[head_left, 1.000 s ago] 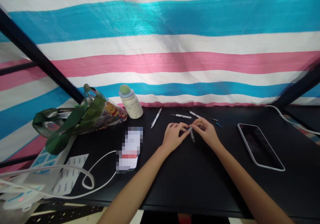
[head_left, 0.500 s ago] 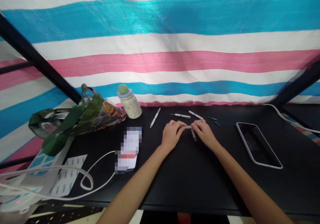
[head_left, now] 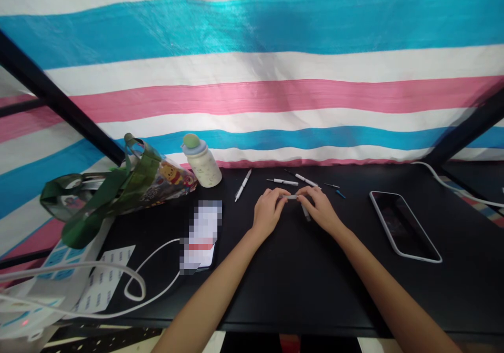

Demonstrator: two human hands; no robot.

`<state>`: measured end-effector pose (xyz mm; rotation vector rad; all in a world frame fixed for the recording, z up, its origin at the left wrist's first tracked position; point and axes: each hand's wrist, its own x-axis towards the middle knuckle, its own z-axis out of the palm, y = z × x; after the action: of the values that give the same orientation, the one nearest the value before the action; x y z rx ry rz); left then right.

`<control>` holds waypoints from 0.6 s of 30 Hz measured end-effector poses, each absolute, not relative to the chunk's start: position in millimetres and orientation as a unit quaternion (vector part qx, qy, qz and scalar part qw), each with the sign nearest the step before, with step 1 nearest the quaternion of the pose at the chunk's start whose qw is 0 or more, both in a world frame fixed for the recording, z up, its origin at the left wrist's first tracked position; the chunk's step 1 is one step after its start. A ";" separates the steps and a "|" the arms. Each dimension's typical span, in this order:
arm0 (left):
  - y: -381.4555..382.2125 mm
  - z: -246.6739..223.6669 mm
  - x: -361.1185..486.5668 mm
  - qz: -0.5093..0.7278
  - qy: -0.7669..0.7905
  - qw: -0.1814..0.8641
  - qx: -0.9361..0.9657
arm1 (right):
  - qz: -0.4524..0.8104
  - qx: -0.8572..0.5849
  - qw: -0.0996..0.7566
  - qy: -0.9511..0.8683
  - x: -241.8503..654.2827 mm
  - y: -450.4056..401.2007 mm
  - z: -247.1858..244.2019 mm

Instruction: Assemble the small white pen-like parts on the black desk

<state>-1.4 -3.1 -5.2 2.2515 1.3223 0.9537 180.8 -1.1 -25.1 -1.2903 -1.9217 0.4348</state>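
Left hand [head_left: 266, 210]: pinches one end of the stick [head_left: 291, 197].
Right hand [head_left: 319, 210]: pinches the other — fingers close together.
Stick: pale — between both hands.
Grey bit [head_left: 306, 215]: just beside the right thumb.
Pen [head_left: 243, 185]: on the black desk [head_left: 291, 279].

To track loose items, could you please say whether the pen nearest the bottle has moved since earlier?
No, judged against the bottle, the pen has stayed put.

Worktop [head_left: 299, 285]: open lane between the forearms [head_left: 220, 285]; another, right forearm to right-hand phone [head_left: 405, 227]. Obstructions: pens [head_left: 286, 182], beyond the fingers [head_left: 280, 191]; bottle [head_left: 207, 170], bag [head_left: 142, 180], far left.
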 end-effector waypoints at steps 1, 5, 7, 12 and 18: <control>-3.4 -4.9 -1.3 0.341 0.465 0.179 0.797 | 0.169 -0.509 0.374 -0.757 181.3 -0.8 -24.9; -3.4 -3.8 -2.0 0.340 0.459 0.179 0.801 | 0.161 -0.509 0.351 -0.769 182.6 0.5 -24.9; -2.6 -4.1 -2.4 0.334 0.464 0.182 0.800 | 0.161 -0.507 0.348 -0.772 182.2 1.0 -25.8; -1.4 -5.6 -2.5 0.326 0.480 0.184 0.794 | 0.170 -0.499 0.364 -0.768 180.2 0.7 -28.7; -3.8 -3.7 -2.0 0.340 0.467 0.190 0.794 | 0.174 -0.511 0.346 -0.767 180.8 -1.5 -24.5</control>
<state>-2.0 -3.8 -3.7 2.2299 1.3133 0.9561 180.8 -1.5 -24.5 -1.3270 -1.9920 0.4509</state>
